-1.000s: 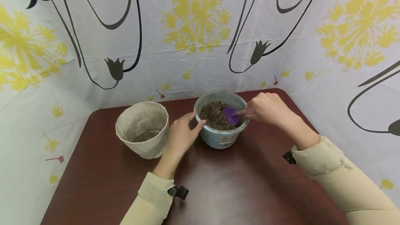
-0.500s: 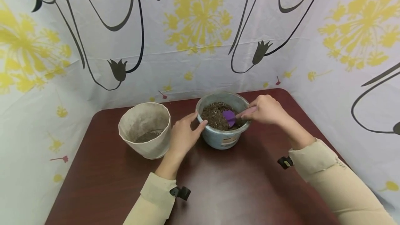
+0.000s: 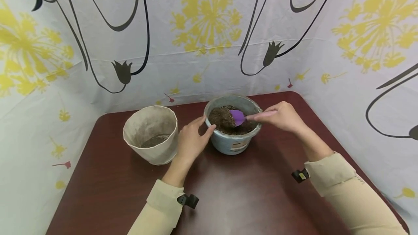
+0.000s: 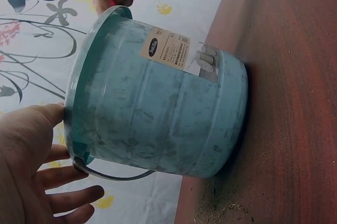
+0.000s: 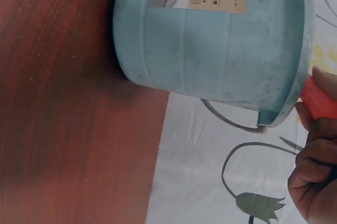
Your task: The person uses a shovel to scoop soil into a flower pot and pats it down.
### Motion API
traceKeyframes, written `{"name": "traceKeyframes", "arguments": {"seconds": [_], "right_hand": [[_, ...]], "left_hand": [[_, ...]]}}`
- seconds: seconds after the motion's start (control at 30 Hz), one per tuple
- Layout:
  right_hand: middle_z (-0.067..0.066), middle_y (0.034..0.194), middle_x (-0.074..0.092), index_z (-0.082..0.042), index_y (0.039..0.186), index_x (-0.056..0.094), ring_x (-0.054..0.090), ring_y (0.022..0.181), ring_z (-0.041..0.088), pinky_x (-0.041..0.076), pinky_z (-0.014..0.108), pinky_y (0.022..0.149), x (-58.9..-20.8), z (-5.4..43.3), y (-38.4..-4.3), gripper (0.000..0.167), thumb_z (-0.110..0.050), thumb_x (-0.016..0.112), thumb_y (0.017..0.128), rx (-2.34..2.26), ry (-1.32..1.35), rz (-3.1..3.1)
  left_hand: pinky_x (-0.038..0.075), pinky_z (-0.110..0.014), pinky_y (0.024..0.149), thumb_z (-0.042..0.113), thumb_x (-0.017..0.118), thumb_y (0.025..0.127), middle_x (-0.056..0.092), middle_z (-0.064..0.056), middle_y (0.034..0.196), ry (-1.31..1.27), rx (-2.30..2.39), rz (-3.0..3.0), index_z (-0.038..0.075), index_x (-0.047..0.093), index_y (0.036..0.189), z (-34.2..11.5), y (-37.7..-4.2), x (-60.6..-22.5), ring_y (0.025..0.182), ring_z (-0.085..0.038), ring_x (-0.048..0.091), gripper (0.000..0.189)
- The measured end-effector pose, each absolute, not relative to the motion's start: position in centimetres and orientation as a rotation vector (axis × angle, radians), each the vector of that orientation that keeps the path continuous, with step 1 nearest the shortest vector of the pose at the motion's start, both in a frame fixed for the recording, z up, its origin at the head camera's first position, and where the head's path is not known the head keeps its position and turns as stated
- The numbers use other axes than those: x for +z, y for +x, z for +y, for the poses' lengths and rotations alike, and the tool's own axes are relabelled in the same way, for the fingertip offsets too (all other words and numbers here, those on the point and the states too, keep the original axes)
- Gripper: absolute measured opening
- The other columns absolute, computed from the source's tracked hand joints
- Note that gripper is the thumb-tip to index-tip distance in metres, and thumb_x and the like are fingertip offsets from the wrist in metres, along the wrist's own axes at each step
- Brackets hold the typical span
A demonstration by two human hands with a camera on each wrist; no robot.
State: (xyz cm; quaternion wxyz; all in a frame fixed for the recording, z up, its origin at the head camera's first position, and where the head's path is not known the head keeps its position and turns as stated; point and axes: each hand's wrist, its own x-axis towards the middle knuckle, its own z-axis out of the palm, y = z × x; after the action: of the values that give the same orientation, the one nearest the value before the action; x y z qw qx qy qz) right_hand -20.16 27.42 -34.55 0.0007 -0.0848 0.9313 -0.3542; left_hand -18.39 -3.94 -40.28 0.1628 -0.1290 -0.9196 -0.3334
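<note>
A light blue bucket (image 3: 230,144) with a paper label holds dark soil (image 3: 222,117). My left hand (image 3: 191,139) steadies it at the left rim; in the left wrist view the thumb and fingertips touch the rim near the wire handle, the other fingers loosely spread. My right hand (image 3: 282,117) grips the pink handle of a small trowel (image 3: 238,117) over the bucket's right rim. Its purple blade lies inside the bucket, tilted left, with soil heaped at its tip. In the right wrist view the fingers curl around the trowel's handle (image 5: 318,100).
Left of the bucket stands a whitish, wavy-rimmed pot (image 3: 163,151) with a little soil at the bottom. Both stand on a dark red-brown table (image 3: 228,191). A printed white cloth (image 3: 209,68) hangs behind and at the sides. Crumbs of soil (image 4: 226,213) lie near the bucket's base.
The trowel's blade has shifted left and its handle has come down flatter, with the soil now heaped at its tip. My right hand has moved slightly right and lower; the left hand stays at the rim.
</note>
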Motion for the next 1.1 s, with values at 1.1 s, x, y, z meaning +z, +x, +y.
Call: {"name": "traceKeyframes", "arguments": {"seconds": [1.1], "right_hand": [[-0.010, 0.093, 0.077, -0.030, 0.101, 0.083, 0.068, 0.102, 0.000, 0.052, 0.018, 0.080, -35.5, 28.6, -19.7, 0.029, -0.054, 0.077, 0.085, -1.374, -0.225, 2.861]], "left_hand": [[0.050, -0.051, 0.099, 0.049, 0.063, 0.098, 0.062, -0.003, 0.140, -0.515, -0.738, -2.543, 0.012, 0.072, 0.129, -4.2, -18.6, -40.7, 0.121, -0.029, 0.064, 0.049]]}}
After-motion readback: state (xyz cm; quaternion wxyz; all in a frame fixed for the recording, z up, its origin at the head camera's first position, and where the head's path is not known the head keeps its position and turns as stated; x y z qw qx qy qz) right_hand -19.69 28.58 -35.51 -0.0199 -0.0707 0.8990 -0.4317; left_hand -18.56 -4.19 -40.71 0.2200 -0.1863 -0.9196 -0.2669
